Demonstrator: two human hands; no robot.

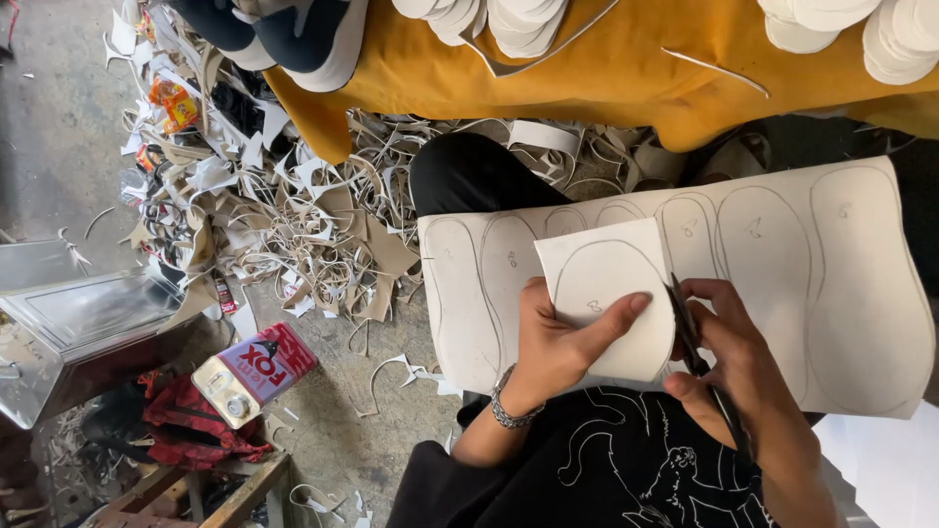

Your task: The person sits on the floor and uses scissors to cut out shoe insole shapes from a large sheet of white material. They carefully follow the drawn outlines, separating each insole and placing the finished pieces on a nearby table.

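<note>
My left hand [558,337] grips a small white piece of sheet material [606,284] with a sole-shaped outline drawn on it, thumb pressed on its face. My right hand [729,352] holds black scissors [690,337], whose blades meet the right edge of that piece. Under both lies a large white sheet [831,284] resting on my lap, marked with several pencilled sole outlines side by side.
A heap of off-white trimmings [293,215] covers the floor to the left. A metal box [78,323], a red and white tin [256,372] and a red cloth [196,430] lie at lower left. An orange cloth [606,78] above carries stacks of cut white soles [518,24].
</note>
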